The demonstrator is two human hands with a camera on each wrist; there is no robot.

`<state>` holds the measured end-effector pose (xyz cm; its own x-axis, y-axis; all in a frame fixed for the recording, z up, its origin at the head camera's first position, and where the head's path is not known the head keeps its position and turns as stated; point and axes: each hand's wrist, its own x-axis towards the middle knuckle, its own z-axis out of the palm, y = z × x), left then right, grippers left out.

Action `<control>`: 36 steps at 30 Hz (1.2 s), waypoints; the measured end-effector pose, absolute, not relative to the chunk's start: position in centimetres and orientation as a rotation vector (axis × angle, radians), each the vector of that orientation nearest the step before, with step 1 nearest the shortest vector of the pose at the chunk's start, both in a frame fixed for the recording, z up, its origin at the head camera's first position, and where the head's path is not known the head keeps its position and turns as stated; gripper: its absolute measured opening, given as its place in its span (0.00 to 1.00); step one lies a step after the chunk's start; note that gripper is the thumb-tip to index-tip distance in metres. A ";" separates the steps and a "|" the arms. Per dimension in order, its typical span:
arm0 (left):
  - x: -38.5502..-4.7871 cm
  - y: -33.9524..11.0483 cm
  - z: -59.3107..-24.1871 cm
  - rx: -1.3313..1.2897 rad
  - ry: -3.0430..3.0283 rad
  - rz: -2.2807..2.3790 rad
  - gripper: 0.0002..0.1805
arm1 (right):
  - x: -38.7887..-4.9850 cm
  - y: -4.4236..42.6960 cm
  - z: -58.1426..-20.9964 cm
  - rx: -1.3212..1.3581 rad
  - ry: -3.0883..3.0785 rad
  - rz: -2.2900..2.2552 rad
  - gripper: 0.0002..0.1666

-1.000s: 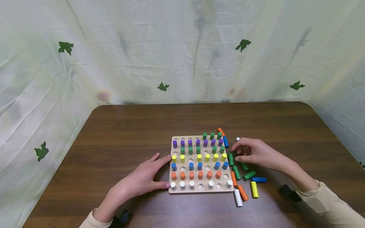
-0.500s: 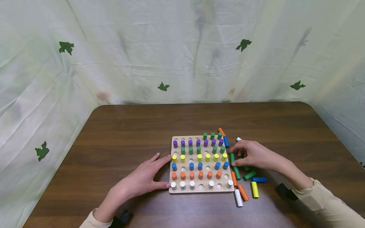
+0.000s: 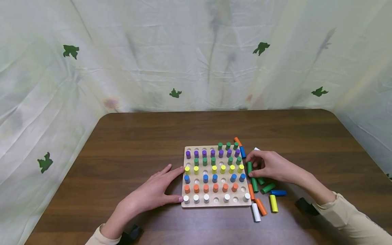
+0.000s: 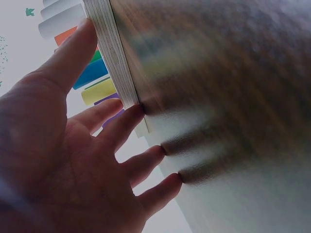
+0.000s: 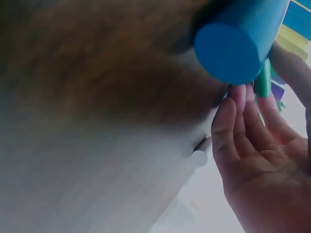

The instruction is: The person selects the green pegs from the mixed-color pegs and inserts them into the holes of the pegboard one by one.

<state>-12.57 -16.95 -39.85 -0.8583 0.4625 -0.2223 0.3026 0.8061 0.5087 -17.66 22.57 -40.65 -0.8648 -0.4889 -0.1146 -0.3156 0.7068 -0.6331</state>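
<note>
A light wooden pegboard [image 3: 216,200] stands on the table, with coloured pegs upright in rows and some holes bare. My left hand [image 3: 156,188] rests at its left side, fingers spread and fairly straight. In the left wrist view, thumb and fingertips of the left hand [image 4: 92,141] touch the board's edge [image 4: 114,53], while other fingertips reach the tabletop. At the board's right side my right hand [image 3: 274,166] pinches a green peg [image 3: 249,168] by its ends between thumb and index finger. The right wrist view shows that green peg [image 5: 263,80] partly behind a large, near blue peg [image 5: 228,53].
Loose green pegs [image 3: 268,188] lie under and before the right hand. Nearer me are orange [image 3: 261,207], white [image 3: 256,212], yellow [image 3: 273,203] and blue pegs [image 3: 278,193]. An orange peg [image 3: 237,141] and a blue peg [image 3: 242,152] lie by the board's far right corner.
My right hand has come slightly left and down onto the loose green pegs and now pinches one, which has shifted a little away from me. The left hand has not moved.
</note>
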 end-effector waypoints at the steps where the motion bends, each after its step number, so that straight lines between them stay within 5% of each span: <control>1: -12.6 -17.0 -39.9 0.584 2.657 0.666 0.48 | -17.7 22.6 -40.7 -0.637 2.643 -0.914 0.19; 11: -12.5 -16.9 -39.7 0.582 2.655 0.672 0.48 | -17.8 22.6 -39.9 -0.663 2.657 -1.015 0.13; 36: -12.4 -16.9 -39.6 0.604 2.655 0.673 0.48 | -20.0 21.0 -36.4 -0.816 2.774 -1.101 0.16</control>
